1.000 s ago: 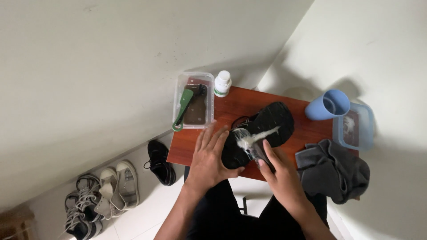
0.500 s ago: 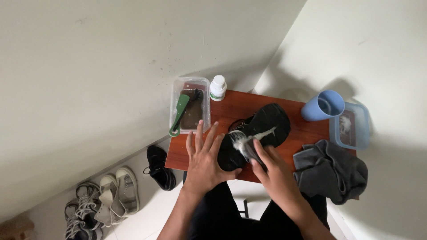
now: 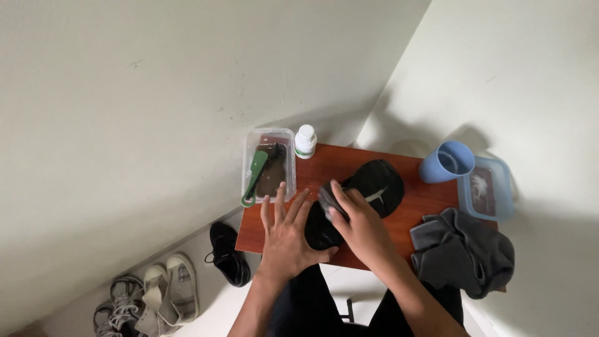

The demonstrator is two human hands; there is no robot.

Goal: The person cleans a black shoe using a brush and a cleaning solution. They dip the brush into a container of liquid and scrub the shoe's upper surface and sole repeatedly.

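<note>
One black shoe (image 3: pixel 368 190) with a pale mark lies on our small red-brown table (image 3: pixel 412 209). Our left hand (image 3: pixel 287 234) rests flat, fingers spread, against its near end. Our right hand (image 3: pixel 355 221) presses down on top, fingers curled over it.

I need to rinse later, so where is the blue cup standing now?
In the head view, the blue cup stands at the wooden table's far right, touching the blue-rimmed container, behind the grey cloth.
</note>
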